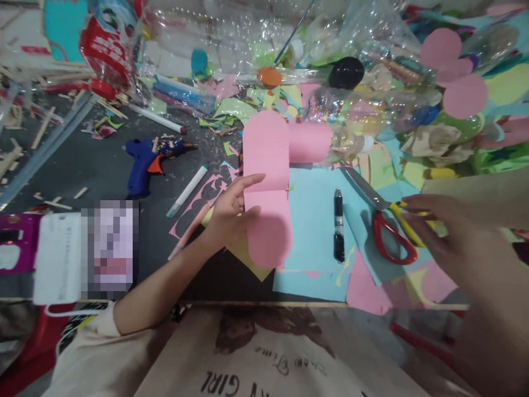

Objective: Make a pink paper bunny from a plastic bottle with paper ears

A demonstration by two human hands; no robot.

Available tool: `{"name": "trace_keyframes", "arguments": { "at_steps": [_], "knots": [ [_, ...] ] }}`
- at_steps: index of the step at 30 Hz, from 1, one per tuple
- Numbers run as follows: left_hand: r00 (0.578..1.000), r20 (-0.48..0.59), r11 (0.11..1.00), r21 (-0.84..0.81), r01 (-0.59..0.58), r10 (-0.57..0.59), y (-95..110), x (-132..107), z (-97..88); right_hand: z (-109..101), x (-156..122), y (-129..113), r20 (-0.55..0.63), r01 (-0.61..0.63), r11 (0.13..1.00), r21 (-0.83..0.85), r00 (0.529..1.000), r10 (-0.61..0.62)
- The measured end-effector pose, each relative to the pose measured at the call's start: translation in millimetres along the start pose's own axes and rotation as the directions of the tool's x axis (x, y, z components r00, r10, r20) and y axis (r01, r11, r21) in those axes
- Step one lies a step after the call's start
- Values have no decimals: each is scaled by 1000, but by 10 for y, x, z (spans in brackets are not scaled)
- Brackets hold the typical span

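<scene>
My left hand (231, 212) grips the left edge of a pink paper piece (266, 154) with rounded ends and a crease across its middle. The index finger and thumb lie over the paper; the other fingers are curled and partly hidden. On the right, my right hand (450, 231) has its fingers closed at the yellow handle of a pair of scissors (394, 240), whose other handle is red. The blades point up and left over light blue paper (309, 220). A black pen (339, 226) lies between the two hands.
A blue glue gun (142, 160) and a white marker (188, 190) lie to the left. Behind the paper is a bottle wrapped in pink paper (309, 142). Plastic bottles and paper scraps crowd the back. A phone (113, 242) lies near the front left edge.
</scene>
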State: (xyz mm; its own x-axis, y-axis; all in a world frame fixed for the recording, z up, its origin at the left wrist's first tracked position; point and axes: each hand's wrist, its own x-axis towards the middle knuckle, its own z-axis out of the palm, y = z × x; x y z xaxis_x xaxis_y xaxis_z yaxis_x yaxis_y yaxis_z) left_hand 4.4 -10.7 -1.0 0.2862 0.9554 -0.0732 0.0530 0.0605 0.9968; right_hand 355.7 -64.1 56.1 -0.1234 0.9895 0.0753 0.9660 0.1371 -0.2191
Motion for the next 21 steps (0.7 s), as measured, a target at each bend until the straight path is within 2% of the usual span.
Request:
{"name": "trace_keyframes", "arguments": {
  "at_steps": [2, 3, 6, 10, 13, 17, 21],
  "knots": [
    [1000, 19, 999, -34, 20, -19, -1, -8, 1, 78, -160, 223, 192, 87, 990, -114, 979, -63],
    [999, 29, 998, -45, 32, -31, -5, -11, 0, 132, -223, 304, 248, 135, 982, -136, 964, -98],
    [1000, 21, 1000, -8, 18, -18, -17, -6, -7, 295, -318, 410, 247, 135, 975, -174, 965, -90],
    [993, -38, 987, 116, -111, 116, -11, 25, -32, 401, -284, 379, 171, 83, 955, -286, 985, -34],
    [992, 6, 982, 140, -128, 128, -1, 35, -54, 408, -220, 377, 147, 107, 926, -361, 988, -57],
    [992, 39, 983, 132, -128, 124, 6, 21, -64, 387, -120, 406, 213, 170, 943, -286, 971, -111],
    [989, 50, 980, 141, -143, 137, 20, 4, -64, 342, -52, 346, 226, 46, 985, -166, 974, -7]
  ]
}}
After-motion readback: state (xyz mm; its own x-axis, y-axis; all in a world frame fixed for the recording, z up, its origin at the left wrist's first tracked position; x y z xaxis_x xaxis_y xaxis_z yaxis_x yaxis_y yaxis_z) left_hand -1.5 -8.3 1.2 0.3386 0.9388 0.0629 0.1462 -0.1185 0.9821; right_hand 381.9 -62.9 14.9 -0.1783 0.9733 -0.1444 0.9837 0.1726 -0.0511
